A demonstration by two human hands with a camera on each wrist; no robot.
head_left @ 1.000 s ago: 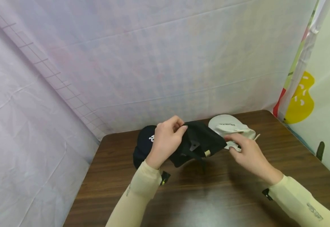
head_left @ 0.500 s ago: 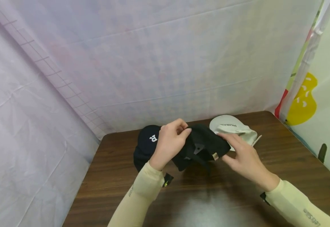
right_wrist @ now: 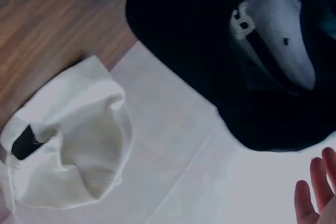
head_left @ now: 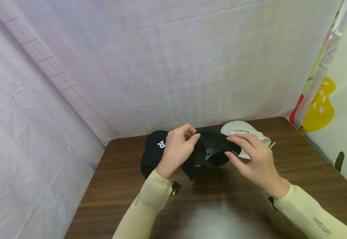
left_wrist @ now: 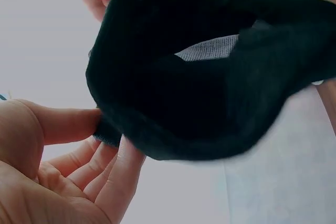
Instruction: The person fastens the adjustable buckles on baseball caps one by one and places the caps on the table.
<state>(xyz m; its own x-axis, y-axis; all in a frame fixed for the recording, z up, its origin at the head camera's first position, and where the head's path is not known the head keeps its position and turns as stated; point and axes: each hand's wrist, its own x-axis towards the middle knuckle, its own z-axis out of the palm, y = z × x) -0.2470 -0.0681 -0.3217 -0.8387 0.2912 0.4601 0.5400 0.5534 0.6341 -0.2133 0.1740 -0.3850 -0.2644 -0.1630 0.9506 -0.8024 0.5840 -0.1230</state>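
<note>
Over the table a black cap [head_left: 209,139] is held up between both hands, its hollow inside showing in the left wrist view. My left hand [head_left: 177,149] pinches its left edge between thumb and fingers. At the opposite edge, my right hand [head_left: 260,162] has its thumb and fingers on either side of the cloth. Several right fingertips [right_wrist: 317,182] show beside the cap in the right wrist view, while the thumb is out of that frame. A back strap with a pale buckle [right_wrist: 242,22] crosses the cap's opening. The inner lining looks grey.
Left of the held cap, a dark cap [head_left: 154,146] with a white R lies on the brown wooden table [head_left: 119,186], partly behind my left hand. A white cap [head_left: 237,126] lies at the back right. Pale cloth [head_left: 167,66] hangs behind the table.
My right hand has shifted from below the black cap's right corner up onto its edge, with the fingers over it. The cap's right side has tipped, turning its small tan label mostly from view.
</note>
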